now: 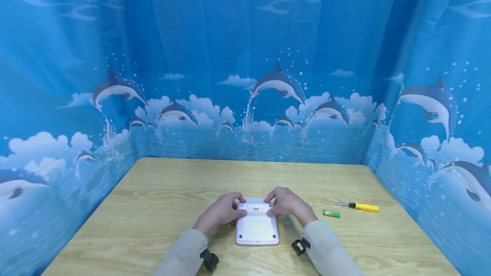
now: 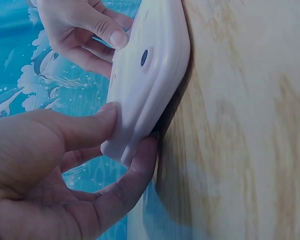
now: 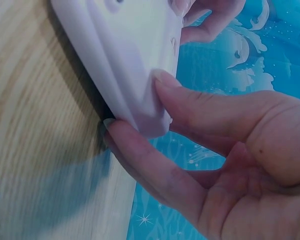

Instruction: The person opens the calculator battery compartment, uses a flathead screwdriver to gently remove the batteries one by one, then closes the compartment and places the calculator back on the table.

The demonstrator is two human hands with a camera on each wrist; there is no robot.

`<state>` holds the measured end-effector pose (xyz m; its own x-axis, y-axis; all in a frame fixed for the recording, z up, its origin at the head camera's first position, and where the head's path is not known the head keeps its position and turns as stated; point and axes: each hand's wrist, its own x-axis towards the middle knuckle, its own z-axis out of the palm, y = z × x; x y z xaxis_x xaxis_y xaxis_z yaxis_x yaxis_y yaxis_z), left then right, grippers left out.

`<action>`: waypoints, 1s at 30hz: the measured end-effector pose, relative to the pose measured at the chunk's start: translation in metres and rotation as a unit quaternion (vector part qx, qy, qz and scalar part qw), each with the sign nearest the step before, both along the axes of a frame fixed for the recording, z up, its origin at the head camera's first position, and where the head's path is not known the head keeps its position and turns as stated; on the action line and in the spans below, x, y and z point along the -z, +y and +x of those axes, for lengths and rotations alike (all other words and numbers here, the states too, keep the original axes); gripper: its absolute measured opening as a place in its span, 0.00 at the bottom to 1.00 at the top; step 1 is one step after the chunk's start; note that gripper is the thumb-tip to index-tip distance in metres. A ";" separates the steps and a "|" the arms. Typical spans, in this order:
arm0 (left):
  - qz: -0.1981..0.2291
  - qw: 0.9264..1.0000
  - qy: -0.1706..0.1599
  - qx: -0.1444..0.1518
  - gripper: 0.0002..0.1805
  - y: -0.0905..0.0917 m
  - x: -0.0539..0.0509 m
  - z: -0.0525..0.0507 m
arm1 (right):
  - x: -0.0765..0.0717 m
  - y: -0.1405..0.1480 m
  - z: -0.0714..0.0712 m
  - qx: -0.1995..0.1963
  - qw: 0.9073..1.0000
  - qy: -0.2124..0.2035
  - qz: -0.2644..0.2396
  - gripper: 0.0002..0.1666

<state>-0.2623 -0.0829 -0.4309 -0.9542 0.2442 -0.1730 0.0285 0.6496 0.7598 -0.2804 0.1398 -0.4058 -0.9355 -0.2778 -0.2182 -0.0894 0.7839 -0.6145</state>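
Note:
A pale pink calculator [image 1: 257, 228] lies on the table with its back facing up, small dark round feet near its corners and a small latch [image 1: 256, 209] near its far end. On its far left part, my left hand [image 1: 222, 210] grips the edge, thumb on top and a finger underneath, as the left wrist view shows. At the far right part my right hand [image 1: 288, 204] pinches the edge likewise, a fingertip tucked below it in the right wrist view. The far end appears slightly raised off the wood.
To the right of my right hand lies a green battery [image 1: 331, 214]. Just beyond it is a screwdriver [image 1: 364, 207] with a yellow handle, its tip pointing left. A blue dolphin-print curtain [image 1: 245, 54] surrounds the wooden table [image 1: 172, 182] at the back and sides.

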 end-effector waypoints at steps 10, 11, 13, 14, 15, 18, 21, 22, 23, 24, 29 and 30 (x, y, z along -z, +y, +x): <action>-0.002 1.000 0.000 0.001 0.13 -0.001 0.000 0.001 | -0.001 -0.001 0.001 0.000 1.000 0.001 0.000 0.23; -0.002 1.000 0.000 0.001 0.13 -0.001 0.000 0.001 | -0.001 -0.001 0.001 -0.001 1.000 0.001 0.000 0.23; -0.003 1.000 0.000 0.001 0.13 -0.001 0.000 0.001 | -0.001 -0.001 0.001 -0.001 1.000 0.001 0.000 0.23; -0.004 1.000 0.000 0.001 0.14 -0.001 0.000 0.000 | 0.000 -0.001 0.001 -0.001 1.000 0.001 -0.001 0.23; -0.005 1.000 0.001 0.002 0.14 -0.001 0.000 0.000 | 0.000 -0.001 0.001 -0.001 1.000 0.001 -0.002 0.23; -0.005 1.000 0.000 0.001 0.15 -0.001 0.000 0.000 | 0.001 -0.001 0.001 -0.001 1.000 0.000 -0.004 0.23; -0.003 1.000 0.000 0.001 0.18 -0.002 0.000 0.001 | 0.001 -0.001 0.001 -0.001 1.000 -0.002 -0.004 0.23; -0.001 1.000 -0.003 -0.001 0.19 -0.002 0.000 0.001 | 0.001 -0.001 0.001 -0.002 1.000 -0.003 -0.004 0.23; 0.001 1.000 -0.005 -0.004 0.20 -0.003 0.000 0.002 | 0.001 -0.002 0.001 -0.001 1.000 -0.003 -0.003 0.23; 0.000 1.000 -0.007 -0.008 0.21 -0.003 -0.001 0.002 | 0.001 -0.002 0.001 -0.001 1.000 -0.004 -0.001 0.23; -0.004 0.999 -0.023 -0.031 0.26 -0.003 -0.002 0.002 | 0.001 -0.001 0.000 0.003 1.000 -0.006 0.004 0.22; -0.004 0.999 -0.024 -0.033 0.26 -0.003 -0.002 0.002 | 0.000 -0.001 0.000 0.003 1.000 -0.006 0.005 0.22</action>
